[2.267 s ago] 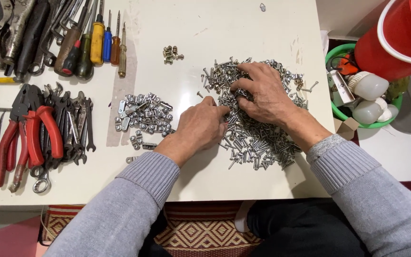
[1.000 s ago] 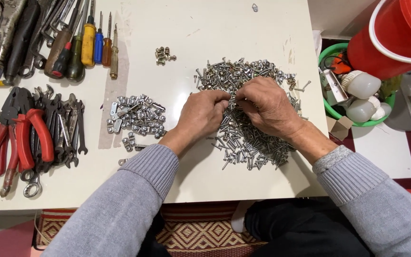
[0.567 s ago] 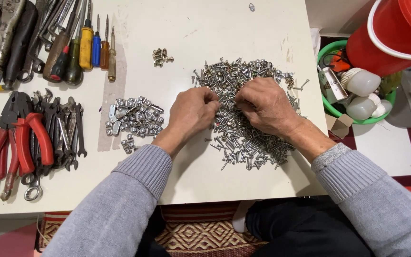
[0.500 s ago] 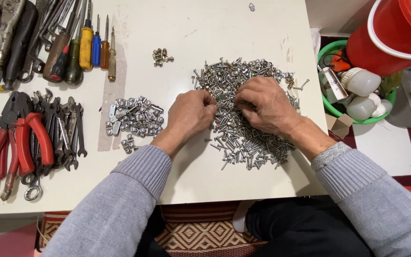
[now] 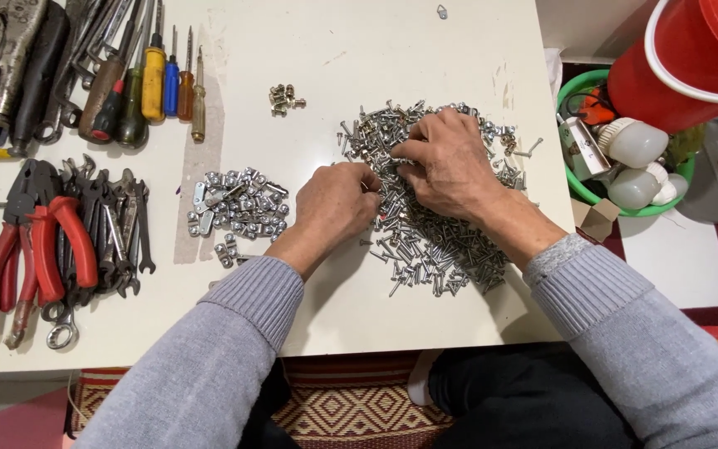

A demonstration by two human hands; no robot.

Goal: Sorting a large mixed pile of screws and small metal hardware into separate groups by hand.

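- Hands are working in the big pile of screws [image 5: 434,224], which is lying on the white worktop [image 5: 334,50], right of the middle.
- The left hand [image 5: 334,204] is curling at the pile's edge; whether its grip is holding a screw cannot be told.
- The right hand [image 5: 446,162] is pinching small pieces on top.
- Picking one piece at a time is likely working best, with the small nut pile [image 5: 238,208] staying apart.

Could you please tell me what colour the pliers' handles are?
Red, seen in the head view: the pliers lie left of both hands.
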